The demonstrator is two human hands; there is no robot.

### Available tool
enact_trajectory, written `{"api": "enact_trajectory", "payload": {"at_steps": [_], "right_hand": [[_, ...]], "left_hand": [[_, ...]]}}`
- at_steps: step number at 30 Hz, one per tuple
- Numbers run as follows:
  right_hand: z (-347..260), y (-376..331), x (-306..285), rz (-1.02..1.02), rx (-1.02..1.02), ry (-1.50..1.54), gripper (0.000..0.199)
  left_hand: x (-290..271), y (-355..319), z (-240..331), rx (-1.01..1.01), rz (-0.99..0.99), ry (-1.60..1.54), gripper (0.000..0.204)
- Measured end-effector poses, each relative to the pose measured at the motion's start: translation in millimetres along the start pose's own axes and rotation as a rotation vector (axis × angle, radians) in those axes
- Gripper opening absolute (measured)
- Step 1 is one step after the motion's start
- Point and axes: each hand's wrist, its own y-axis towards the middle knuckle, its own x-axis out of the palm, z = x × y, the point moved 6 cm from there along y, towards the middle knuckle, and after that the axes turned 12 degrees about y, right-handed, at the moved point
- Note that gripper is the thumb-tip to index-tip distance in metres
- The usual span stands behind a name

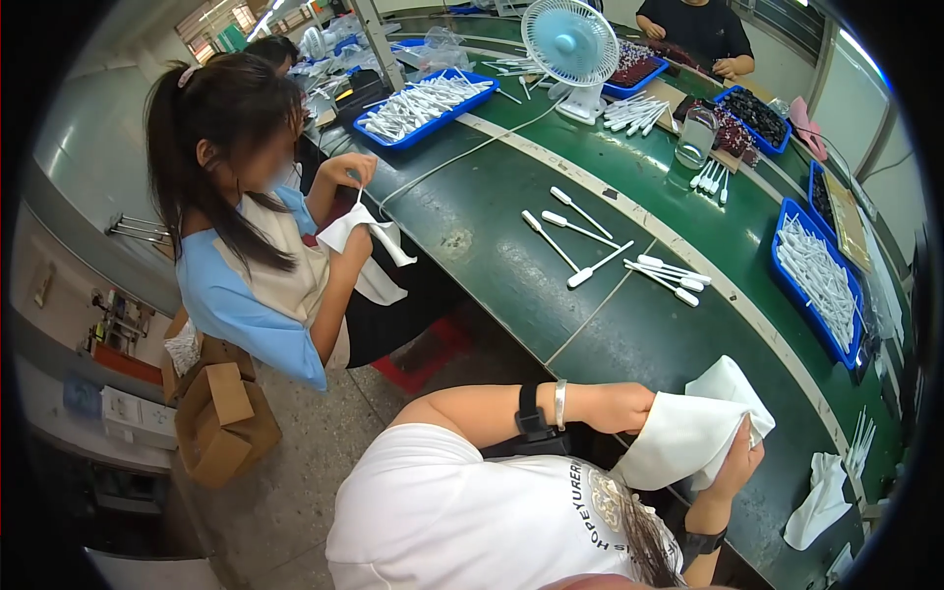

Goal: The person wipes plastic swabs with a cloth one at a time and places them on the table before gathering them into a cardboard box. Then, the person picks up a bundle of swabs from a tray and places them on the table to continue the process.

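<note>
A white cloth (678, 441) is stretched between my two hands, above the near edge of the green table. My left hand (621, 407) is closed at the cloth's left edge, and part of its fingers is hidden by the fabric. On the cloth's right side my right hand (736, 464) grips a fold. I cannot tell whether anything is wrapped inside. Just beyond the cloth lie several white plastic sticks with thick rounded ends (678, 273), loosely bunched. More such sticks (570, 226) are scattered a little farther left.
A blue tray (854, 352) of white sticks stands to the right, near another white cloth (818, 501). Another blue tray (480, 96) and a fan (582, 106) stand farther back. At left, a co-worker (258, 236) handles a white cloth and stick. Another person (696, 29) sits opposite.
</note>
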Motion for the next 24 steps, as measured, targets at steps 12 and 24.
{"api": "enact_trajectory", "payload": {"at_steps": [12, 24], "right_hand": [[-7.3, -12.3, 16.8, -0.557, 0.162, -0.772, 0.014], [1.4, -1.3, -21.7, -0.080, 0.121, 0.104, 0.034]], "left_hand": [[-39.5, -44.7, 21.1, 0.339, 0.387, 0.506, 0.021], [-29.5, -35.3, -2.5, -0.072, -0.026, -0.776, 0.028]]}}
